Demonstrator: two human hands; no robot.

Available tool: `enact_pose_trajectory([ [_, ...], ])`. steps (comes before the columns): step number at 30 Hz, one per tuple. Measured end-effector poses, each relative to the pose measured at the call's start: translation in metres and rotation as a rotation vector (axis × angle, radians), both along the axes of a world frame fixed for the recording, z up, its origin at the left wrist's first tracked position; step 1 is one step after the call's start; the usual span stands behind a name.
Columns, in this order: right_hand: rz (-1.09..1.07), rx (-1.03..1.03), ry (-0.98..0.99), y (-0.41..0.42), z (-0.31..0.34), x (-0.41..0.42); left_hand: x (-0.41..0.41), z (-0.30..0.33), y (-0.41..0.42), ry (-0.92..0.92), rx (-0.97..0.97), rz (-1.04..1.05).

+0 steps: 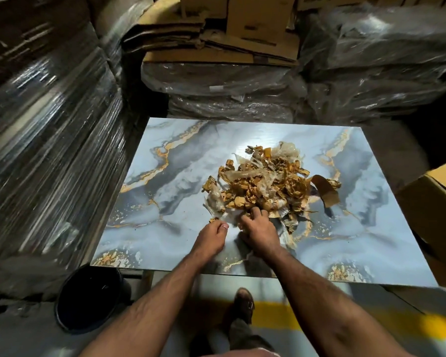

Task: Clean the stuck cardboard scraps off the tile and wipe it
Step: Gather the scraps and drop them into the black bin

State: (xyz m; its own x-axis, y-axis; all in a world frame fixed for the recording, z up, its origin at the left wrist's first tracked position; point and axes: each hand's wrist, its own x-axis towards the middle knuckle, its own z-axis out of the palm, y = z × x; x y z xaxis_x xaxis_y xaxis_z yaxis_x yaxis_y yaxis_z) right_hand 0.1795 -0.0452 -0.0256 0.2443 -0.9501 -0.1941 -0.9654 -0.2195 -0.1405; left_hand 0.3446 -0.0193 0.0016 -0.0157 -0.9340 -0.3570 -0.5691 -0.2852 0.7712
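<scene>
You're standing in a warehouse: shrink-wrapped pallets (44, 140) rise on your left and ahead, flattened cartons (216, 45) sit stacked behind, and a yellow line (345, 323) marks the concrete floor.

To my left rises a tall stack wrapped in shiny stretch film (44, 140). Ahead of me sit flattened cardboard boxes (216, 39) piled on more plastic-wrapped bundles (229, 94) — all of it dim, with glints of light on the film. An open cardboard box (438, 202) stands at my right. Below, a dark bucket (90, 300) rests on the grey floor (23, 331), which carries a yellow painted stripe (371, 323).
</scene>
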Motion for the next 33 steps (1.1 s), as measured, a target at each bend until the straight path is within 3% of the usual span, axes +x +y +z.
enact_pose_trajectory([
  [6,-0.12,-0.135,-0.329,0.012,0.021,-0.016,-0.015,0.001,-0.005,0.133,0.09,0.091],
  [12,-0.292,-0.165,-0.634,-0.007,0.083,-0.033,-0.044,0.037,-0.02,0.236,0.028,0.135],
  [17,-0.436,-0.201,-0.885,-0.026,0.13,-0.046,-0.071,0.074,-0.046,0.504,0.068,0.194],
  [20,-0.409,-0.188,-0.992,-0.041,0.14,-0.055,-0.084,0.094,-0.064,0.653,0.075,0.28],
  [24,-0.343,-0.148,-1.222,-0.07,0.154,-0.064,-0.1,0.116,-0.092,0.873,0.236,0.356],
  [30,-0.33,-0.121,-1.571,-0.108,0.186,-0.068,-0.13,0.13,-0.123,0.924,0.283,0.236],
  [33,-0.277,-0.111,-1.581,-0.128,0.191,-0.08,-0.13,0.135,-0.134,0.982,0.265,0.281],
])
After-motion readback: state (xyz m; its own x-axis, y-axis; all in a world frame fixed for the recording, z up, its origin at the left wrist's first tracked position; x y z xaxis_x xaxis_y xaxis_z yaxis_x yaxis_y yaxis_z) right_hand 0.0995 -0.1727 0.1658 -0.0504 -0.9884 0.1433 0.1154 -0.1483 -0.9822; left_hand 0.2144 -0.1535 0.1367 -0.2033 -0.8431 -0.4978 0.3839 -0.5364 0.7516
